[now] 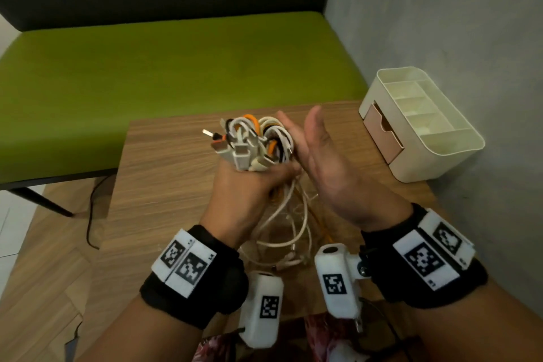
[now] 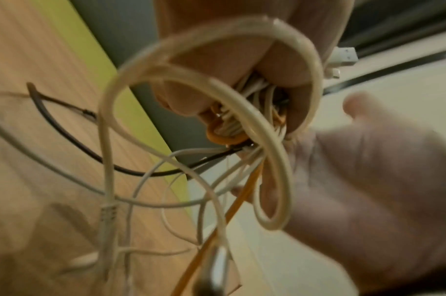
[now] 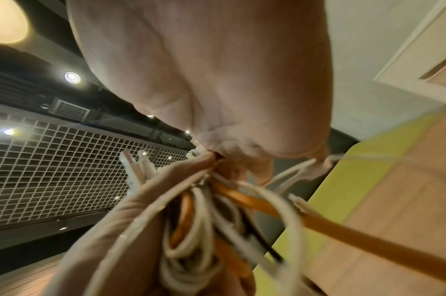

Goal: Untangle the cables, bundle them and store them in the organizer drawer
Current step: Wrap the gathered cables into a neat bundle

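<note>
My left hand point(image 1: 249, 182) grips a bunch of white, orange and black cables point(image 1: 258, 141) above the wooden table point(image 1: 164, 185), with several plugs sticking up out of the fist. Loose white and orange cable ends point(image 1: 293, 229) hang below it onto the table. My right hand point(image 1: 320, 156) stands flat beside the bunch, fingers straight, palm toward it. In the left wrist view the fingers point(image 2: 216, 80) curl round the cables point(image 2: 242, 124) and the right palm point(image 2: 368, 170) is close by. The right wrist view shows the cables point(image 3: 204, 230) under the palm point(image 3: 216, 80). The cream organizer point(image 1: 458, 153) with a pink drawer point(image 1: 382, 135) stands at the right.
A green bench point(image 1: 176, 67) lies behind the table, and a grey wall point(image 1: 455, 23) rises on the right just behind the organizer. A thin black cord point(image 1: 91, 214) trails on the floor to the left of the table.
</note>
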A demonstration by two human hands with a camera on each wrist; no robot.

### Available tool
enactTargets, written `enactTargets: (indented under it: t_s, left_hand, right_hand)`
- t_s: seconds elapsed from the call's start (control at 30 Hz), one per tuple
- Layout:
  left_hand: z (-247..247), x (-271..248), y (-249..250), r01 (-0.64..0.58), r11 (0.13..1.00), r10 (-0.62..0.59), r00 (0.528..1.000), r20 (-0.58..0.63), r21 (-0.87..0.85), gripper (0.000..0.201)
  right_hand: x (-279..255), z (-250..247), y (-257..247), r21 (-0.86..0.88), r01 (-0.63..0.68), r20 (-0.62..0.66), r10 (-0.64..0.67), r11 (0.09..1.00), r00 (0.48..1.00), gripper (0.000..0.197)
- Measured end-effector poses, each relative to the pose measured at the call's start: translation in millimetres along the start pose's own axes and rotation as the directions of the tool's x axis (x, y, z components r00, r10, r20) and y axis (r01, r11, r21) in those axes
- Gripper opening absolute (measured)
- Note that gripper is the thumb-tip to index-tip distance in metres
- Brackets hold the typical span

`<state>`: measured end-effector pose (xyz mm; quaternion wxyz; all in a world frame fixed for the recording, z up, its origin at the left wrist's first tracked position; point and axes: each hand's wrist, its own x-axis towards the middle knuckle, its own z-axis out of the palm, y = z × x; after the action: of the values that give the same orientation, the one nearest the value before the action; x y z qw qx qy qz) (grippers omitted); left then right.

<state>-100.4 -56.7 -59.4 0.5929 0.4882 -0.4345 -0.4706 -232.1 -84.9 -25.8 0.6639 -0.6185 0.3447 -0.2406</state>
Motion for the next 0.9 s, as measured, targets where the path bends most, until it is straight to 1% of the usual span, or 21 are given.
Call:
enactTargets:
  t_s: [0.03, 0.07, 0.1, 0.13, 0.2, 0.23, 0.27, 0.33, 0.37, 0.43, 0.47, 0.53, 0.57, 0.6, 0.63, 0.67, 0.7, 0.73, 0.77, 0.83, 0.9]
  left_hand:
    - [-1.1, 2.2, 0.4, 0.052, 0.995, -0.052, 0.999, -0.003, -0.082, 0.029]
    - [-3.1, 4.8, 1.1, 0.12, 0.975, -0.122, 0.993, 0.001, -0.188, 0.029]
    - [-5.5, 7.2, 3.4, 0.187, 0.933, -0.193, 0.981, 0.012, -0.308, 0.024]
    - [-8.0, 8.6, 6.1, 0.243, 0.874, -0.255, 0.966, 0.028, -0.42, 0.015]
    - [-12.0, 9.9, 11.3, 0.295, 0.785, -0.315, 0.947, 0.059, -0.544, 0.001]
    - [-13.2, 9.4, 12.2, 0.29, 0.779, -0.314, 0.948, 0.055, -0.556, 0.003]
    - [-14.3, 9.0, 12.6, 0.284, 0.786, -0.311, 0.949, 0.047, -0.549, 0.003]
    - [-16.2, 8.4, 13.4, 0.278, 0.795, -0.308, 0.951, 0.035, -0.539, 0.005]
    - [-17.6, 8.9, 14.2, 0.273, 0.801, -0.309, 0.951, 0.023, -0.533, 0.005]
    - [-20.9, 10.1, 16.1, 0.255, 0.821, -0.308, 0.951, -0.02, -0.51, 0.002]
    - [-22.7, 10.8, 16.7, 0.248, 0.829, -0.303, 0.952, -0.031, -0.501, 0.003]
    - [-25.1, 11.0, 17.9, 0.233, 0.832, -0.293, 0.955, -0.041, -0.503, 0.004]
    - [-26.3, 11.0, 18.4, 0.232, 0.828, -0.295, 0.954, -0.045, -0.511, 0.006]
    - [-27.1, 11.2, 18.7, 0.236, 0.821, -0.303, 0.952, -0.046, -0.52, 0.007]
    - [-27.8, 11.7, 19.2, 0.243, 0.817, -0.311, 0.949, -0.045, -0.523, 0.008]
    - [-28.7, 12.7, 19.4, 0.249, 0.82, -0.317, 0.947, -0.047, -0.515, 0.008]
    - [-29.7, 14.0, 18.7, 0.252, 0.832, -0.323, 0.945, -0.061, -0.493, 0.006]
    - [-30.6, 15.5, 17.7, 0.252, 0.85, -0.327, 0.941, -0.09, -0.462, 0.006]
    - [-31.0, 17.1, 16.3, 0.246, 0.868, -0.329, 0.936, -0.127, -0.43, 0.007]
    - [-30.7, 18.4, 15.6, 0.229, 0.889, -0.321, 0.929, -0.183, -0.397, 0.008]
    - [-29.0, 18.3, 16.3, 0.228, 0.887, -0.322, 0.928, -0.185, -0.402, 0.008]
  right_hand:
    - [-4.9, -0.9, -3.9, 0.02, 0.006, 0.007, -0.006, 1.0, 1.0, 0.065]
    - [-8.4, -2.0, -5.7, -0.004, 0.009, 0.005, -0.009, 1.0, 1.0, 0.052]
    - [-9.4, -2.3, -3.1, -0.112, -0.001, -0.003, 0.001, 0.994, 1.0, 0.046]
    - [-8.3, -2.3, 4.2, -0.253, -0.012, -0.008, 0.01, 0.967, 1.0, 0.049]
    - [-3.7, 4.2, 16.8, -0.488, -0.021, -0.012, 0.017, 0.873, 1.0, 0.071]
    - [-0.5, 9.3, 23.1, -0.538, -0.008, -0.01, 0.003, 0.843, 1.0, 0.077]
    - [2.8, 13.0, 28.1, -0.547, 0.004, -0.023, -0.02, 0.837, 1.0, 0.077]
    - [8.6, 10.7, 34.1, -0.56, -0.014, -0.115, -0.061, 0.828, 0.991, 0.065]
    - [11.1, 6.1, 34.8, -0.61, -0.035, -0.165, -0.084, 0.792, 0.983, 0.05]
    - [15.2, -1.0, 32.3, -0.76, -0.114, -0.235, -0.108, 0.639, 0.966, 0.014]
    - [16.8, -4.2, 31.3, -0.818, -0.173, -0.272, -0.103, 0.549, 0.957, 0.008]
    - [20.8, -11.8, 30.2, -0.877, -0.307, -0.342, -0.032, 0.368, 0.939, 0.015]
    - [22.6, -17.1, 31.6, -0.881, -0.362, -0.375, 0.017, 0.305, 0.927, 0.022]
    - [22.5, -23.2, 32.6, -0.87, -0.407, -0.402, 0.077, 0.277, 0.912, 0.033]
    - [21.4, -30.6, 33.7, -0.851, -0.435, -0.417, 0.126, 0.293, 0.9, 0.047]
    - [18.5, -37.6, 32.7, -0.823, -0.456, -0.423, 0.171, 0.338, 0.89, 0.058]
    - [14.4, -42.2, 30.4, -0.792, -0.471, -0.423, 0.208, 0.389, 0.882, 0.063]
    - [10.3, -46.4, 28.3, -0.761, -0.478, -0.424, 0.221, 0.439, 0.878, 0.064]
    - [6.8, -50.0, 27.7, -0.746, -0.476, -0.433, 0.205, 0.466, 0.878, 0.062]
    - [1.8, -53.6, 24.7, -0.758, -0.461, -0.448, 0.146, 0.462, 0.882, 0.055]
    - [0.8, -56.0, 25.0, -0.768, -0.427, -0.417, 0.133, 0.478, 0.899, 0.044]
